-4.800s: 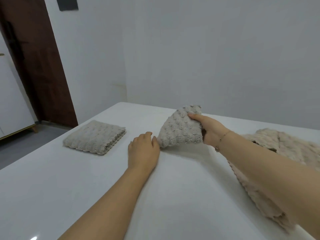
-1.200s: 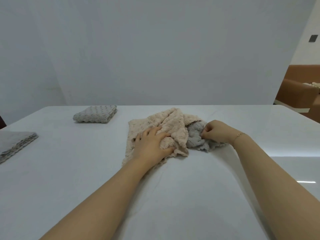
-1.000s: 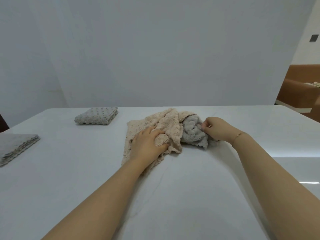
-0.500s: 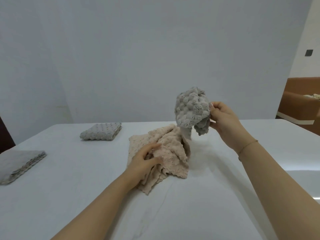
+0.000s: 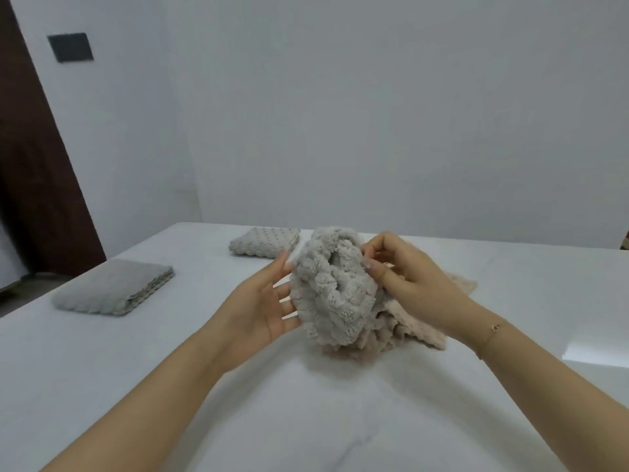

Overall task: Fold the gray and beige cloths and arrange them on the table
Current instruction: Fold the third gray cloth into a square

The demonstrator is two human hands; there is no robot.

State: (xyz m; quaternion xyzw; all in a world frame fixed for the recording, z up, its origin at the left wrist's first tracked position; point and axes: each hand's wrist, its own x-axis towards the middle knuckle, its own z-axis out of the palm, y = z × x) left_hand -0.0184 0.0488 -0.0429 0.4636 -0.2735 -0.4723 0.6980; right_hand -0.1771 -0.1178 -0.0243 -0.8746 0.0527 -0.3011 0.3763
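Observation:
A crumpled gray cloth (image 5: pixel 335 294) hangs bunched above the white table (image 5: pixel 136 369), just in front of me. My right hand (image 5: pixel 408 284) pinches its upper right edge between thumb and fingers. My left hand (image 5: pixel 269 301) is held flat, fingers straight, palm against the cloth's left side. A beige cloth (image 5: pixel 422 325) lies rumpled on the table behind and under the gray one, mostly hidden by it and my right hand. Two folded gray cloths rest on the table: one (image 5: pixel 114 291) at the left, one (image 5: pixel 265 241) near the far edge.
A white wall runs close behind the table's far edge. A dark brown door (image 5: pixel 34 165) stands at the left, with floor below the table's left edge.
My right hand pulled the gray cloth out from under the beige one, lifted it, and brought it lower toward me. My left hand left the beige cloth and moved to the gray cloth's side.

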